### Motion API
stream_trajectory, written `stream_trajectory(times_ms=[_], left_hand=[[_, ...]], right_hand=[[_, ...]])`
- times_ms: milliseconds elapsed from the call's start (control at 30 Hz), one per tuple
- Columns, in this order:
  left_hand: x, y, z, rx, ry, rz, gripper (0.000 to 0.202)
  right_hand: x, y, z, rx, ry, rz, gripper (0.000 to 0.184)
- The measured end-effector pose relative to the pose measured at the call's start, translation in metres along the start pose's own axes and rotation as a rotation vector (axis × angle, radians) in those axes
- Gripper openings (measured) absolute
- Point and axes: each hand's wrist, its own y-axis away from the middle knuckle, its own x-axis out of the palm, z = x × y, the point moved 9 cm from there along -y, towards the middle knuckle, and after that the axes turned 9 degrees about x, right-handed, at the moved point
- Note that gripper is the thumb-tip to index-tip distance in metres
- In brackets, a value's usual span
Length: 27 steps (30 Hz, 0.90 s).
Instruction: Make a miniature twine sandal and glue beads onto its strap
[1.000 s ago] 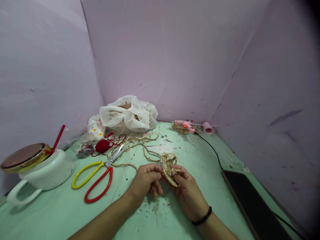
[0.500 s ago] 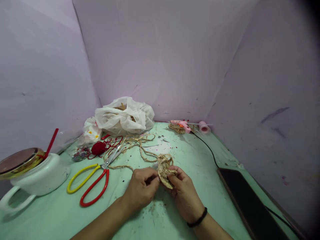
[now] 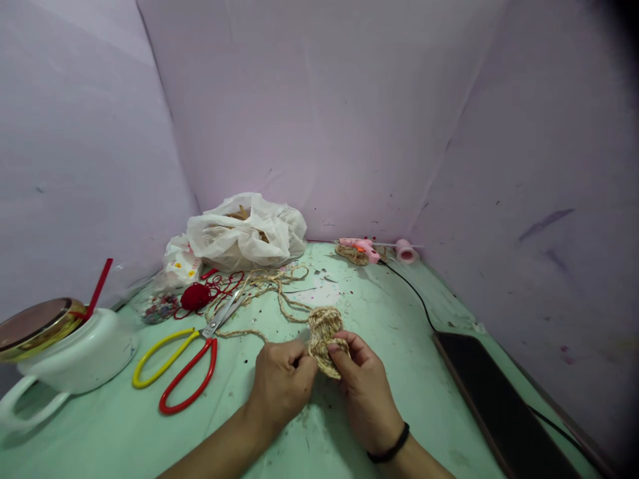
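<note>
A braided piece of tan jute twine (image 3: 324, 324) is folded over between my two hands, above the green tabletop. My right hand (image 3: 367, 386), with a black band on its wrist, pinches the piece between thumb and fingers. My left hand (image 3: 284, 379) is closed at the piece's lower left edge, its thumb and finger pressed together. A loose strand of jute twine (image 3: 244, 332) runs over the table and disappears behind the left hand; the exact grip there is partly hidden. More twine loops away from the top of the piece toward the back left.
Scissors (image 3: 187, 379) with yellow and red handles lie open at left, beside a white mug (image 3: 80, 356) topped by a gold-rimmed lid (image 3: 40, 326). Behind are red yarn (image 3: 196, 297) and a white plastic bag (image 3: 249, 233). A pink glue gun (image 3: 362, 249) and a phone (image 3: 494, 399) are at right.
The jute piece has turned slightly in my fingers, showing more of its woven face at the top. My left fist has rolled a little, knuckles higher. The view has shifted slightly.
</note>
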Motion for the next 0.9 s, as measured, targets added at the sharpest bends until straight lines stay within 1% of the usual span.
stream_trajectory(times_ms=[100,200,267,333,433,500,567,633,700,767,833,900], left_hand=[[0.005,0.002,0.011,-0.129,0.120,0.005,0.026],[0.020,0.003,0.025,-0.296,0.401,0.114,0.024],[0.026,0.001,0.029,-0.352,0.589,0.156,0.022],[0.025,-0.003,0.032,-0.385,0.697,0.142,0.022],[0.027,-0.003,0.036,-0.471,0.722,0.160,0.019],[0.028,-0.002,0.037,-0.502,0.720,0.163,0.016],[0.023,-0.004,0.037,-0.502,0.728,0.115,0.015],[0.018,-0.007,0.040,-0.504,0.740,0.063,0.016],[0.013,-0.009,0.043,-0.512,0.753,0.030,0.016],[0.011,-0.009,0.045,-0.522,0.771,0.017,0.016],[0.012,-0.009,0.046,-0.529,0.789,0.014,0.015],[0.014,-0.008,0.046,-0.530,0.803,0.014,0.014]], right_hand=[[0.000,0.000,0.000,-0.011,0.024,-0.003,0.027],[0.000,-0.001,0.004,-0.029,0.065,-0.004,0.029],[0.002,-0.002,0.008,-0.051,0.138,0.017,0.028],[0.007,-0.003,0.012,-0.071,0.213,0.060,0.023],[0.014,-0.001,0.015,-0.079,0.254,0.121,0.020],[0.018,0.001,0.018,-0.087,0.257,0.161,0.022],[0.023,0.004,0.025,-0.115,0.259,0.201,0.027],[0.023,0.005,0.032,-0.140,0.252,0.212,0.031],[0.018,0.004,0.039,-0.149,0.243,0.175,0.032],[0.011,0.003,0.044,-0.168,0.247,0.110,0.028],[0.005,0.003,0.047,-0.199,0.268,0.042,0.025],[0.003,0.003,0.047,-0.204,0.273,0.010,0.024]])
